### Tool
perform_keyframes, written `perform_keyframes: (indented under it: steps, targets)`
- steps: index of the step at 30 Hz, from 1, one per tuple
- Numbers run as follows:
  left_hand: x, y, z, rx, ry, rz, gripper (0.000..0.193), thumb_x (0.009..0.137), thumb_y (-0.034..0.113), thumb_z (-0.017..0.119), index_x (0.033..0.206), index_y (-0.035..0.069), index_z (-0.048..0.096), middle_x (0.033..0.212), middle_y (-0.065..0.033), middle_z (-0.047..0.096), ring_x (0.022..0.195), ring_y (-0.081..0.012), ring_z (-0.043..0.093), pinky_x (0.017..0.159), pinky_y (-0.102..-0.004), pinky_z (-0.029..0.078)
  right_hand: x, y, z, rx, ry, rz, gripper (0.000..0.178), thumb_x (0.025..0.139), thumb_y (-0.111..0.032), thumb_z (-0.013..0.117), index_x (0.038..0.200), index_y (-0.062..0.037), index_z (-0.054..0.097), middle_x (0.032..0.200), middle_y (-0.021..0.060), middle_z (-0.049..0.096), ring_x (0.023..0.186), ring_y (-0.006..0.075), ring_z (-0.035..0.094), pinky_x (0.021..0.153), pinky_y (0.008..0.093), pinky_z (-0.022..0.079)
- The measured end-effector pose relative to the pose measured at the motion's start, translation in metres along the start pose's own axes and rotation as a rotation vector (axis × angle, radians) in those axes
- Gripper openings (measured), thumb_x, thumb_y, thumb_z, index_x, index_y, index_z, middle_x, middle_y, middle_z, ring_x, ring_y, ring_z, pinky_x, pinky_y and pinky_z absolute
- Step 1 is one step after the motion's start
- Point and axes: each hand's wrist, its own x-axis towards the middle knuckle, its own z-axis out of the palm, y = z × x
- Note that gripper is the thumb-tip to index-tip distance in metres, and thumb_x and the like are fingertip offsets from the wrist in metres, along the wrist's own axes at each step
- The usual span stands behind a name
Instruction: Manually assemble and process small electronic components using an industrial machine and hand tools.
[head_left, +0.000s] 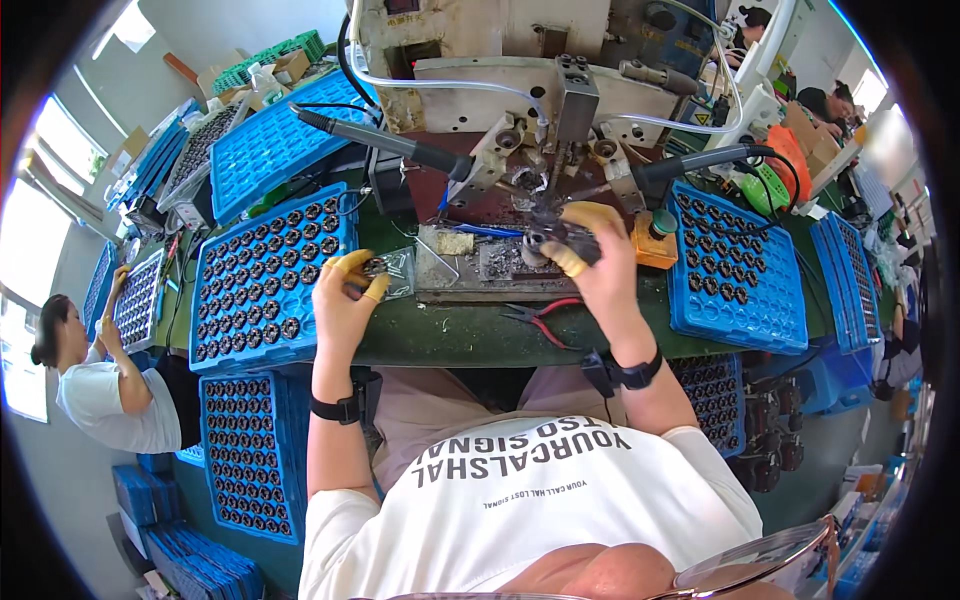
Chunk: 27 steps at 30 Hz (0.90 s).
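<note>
My left hand, with yellowish finger cots on thumb and forefinger, pinches a small dark round part just right of the left blue tray filled with similar dark parts. My right hand, also with finger cots, holds a small dark round part under the fixture of the grey machine, between two soldering irons that point inward. Both wrists wear black straps.
A right blue tray holds several dark parts. Red-handled pliers lie on the green bench edge. More blue trays stand at the left, below the bench and behind. Another person handles a tray at far left; others sit at the far right.
</note>
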Motion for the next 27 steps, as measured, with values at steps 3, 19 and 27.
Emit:
perform_keyframes:
  steps: [3, 19, 27]
  targets:
    - [0.008, 0.047, 0.019, -0.153, -0.07, 0.033, 0.037, 0.07, 0.006, 0.078, 0.106, 0.004, 0.068, 0.094, -0.0078, 0.064, 0.082, -0.0172, 0.062, 0.073, -0.026, 0.049, -0.016, -0.005, -0.021, 0.108, 0.111, 0.097, 0.039, 0.075, -0.012, 0.08, 0.109, -0.005, 0.063, 0.104, 0.008, 0.06, 0.094, 0.0213, 0.058, 0.082, 0.0295, 0.047]
    - [0.035, 0.102, 0.107, -0.353, -0.378, 0.193, 0.041, 0.071, 0.014, 0.081, 0.105, -0.001, 0.065, 0.1, -0.0136, 0.064, 0.091, -0.0279, 0.064, 0.08, -0.0341, 0.051, -0.109, 0.022, -0.042, -0.016, 0.101, 0.254, 0.042, 0.077, -0.014, 0.079, 0.113, -0.0006, 0.062, 0.107, 0.0071, 0.057, 0.091, 0.0168, 0.053, 0.082, 0.0272, 0.043]
    - [0.023, 0.107, 0.111, -0.127, -0.187, 0.471, 0.038, 0.075, 0.012, 0.078, 0.109, 0.003, 0.064, 0.105, -0.0155, 0.062, 0.095, -0.036, 0.06, 0.082, -0.0397, 0.05, -0.109, 0.024, -0.041, -0.044, 0.149, 0.194, 0.043, 0.073, -0.016, 0.082, 0.11, -0.003, 0.064, 0.102, 0.0087, 0.061, 0.083, 0.0203, 0.054, 0.074, 0.03, 0.047]
